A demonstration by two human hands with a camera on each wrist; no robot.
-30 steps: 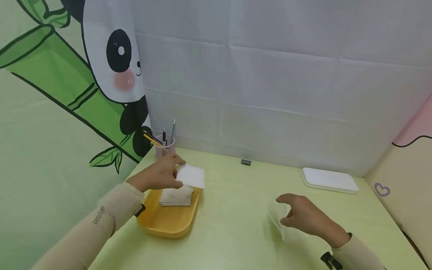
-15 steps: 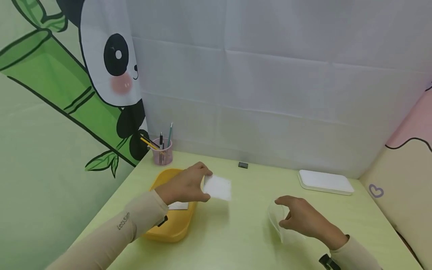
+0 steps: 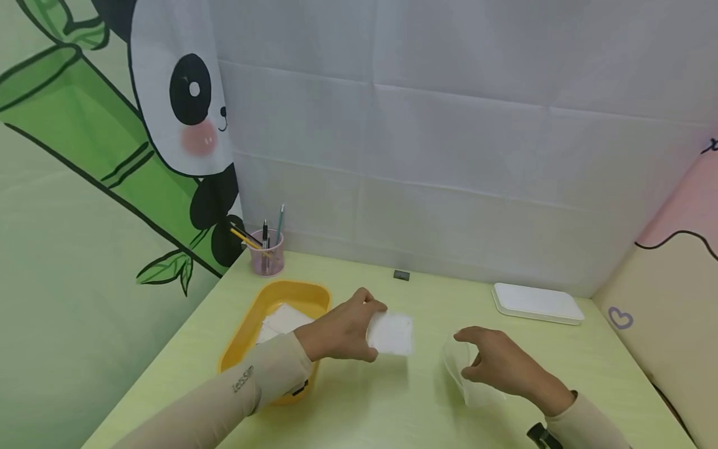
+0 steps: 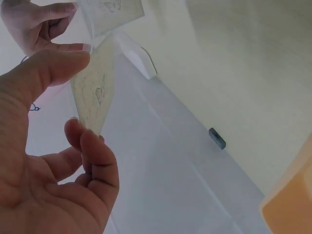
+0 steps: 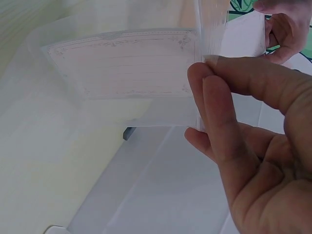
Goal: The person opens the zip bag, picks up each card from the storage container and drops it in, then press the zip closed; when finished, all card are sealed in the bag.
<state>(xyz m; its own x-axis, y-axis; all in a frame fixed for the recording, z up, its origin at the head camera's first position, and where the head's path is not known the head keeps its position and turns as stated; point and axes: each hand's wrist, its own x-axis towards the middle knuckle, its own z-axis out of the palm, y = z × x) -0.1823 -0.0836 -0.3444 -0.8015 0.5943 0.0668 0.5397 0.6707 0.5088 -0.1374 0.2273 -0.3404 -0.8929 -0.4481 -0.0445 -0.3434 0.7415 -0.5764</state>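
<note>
The white card (image 3: 391,335) is rectangular and flat, with faint print on one face; its edge is pinched between the left hand's (image 3: 343,327) thumb and fingers. The transparent, flexible sleeve (image 3: 458,363) is pinched by the right hand (image 3: 502,362); a lined, ornately bordered insert (image 5: 126,66) shows through the film beside those fingertips.

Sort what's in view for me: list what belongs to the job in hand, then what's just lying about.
Likely part of the job:
White card, pinched by the left hand
Clear plastic sleeve, held by the right hand
Yellow tray
Cards in the tray

Seemingly just lying about:
Pink cup of pens and pencils
Small dark block
Flat white case
</note>
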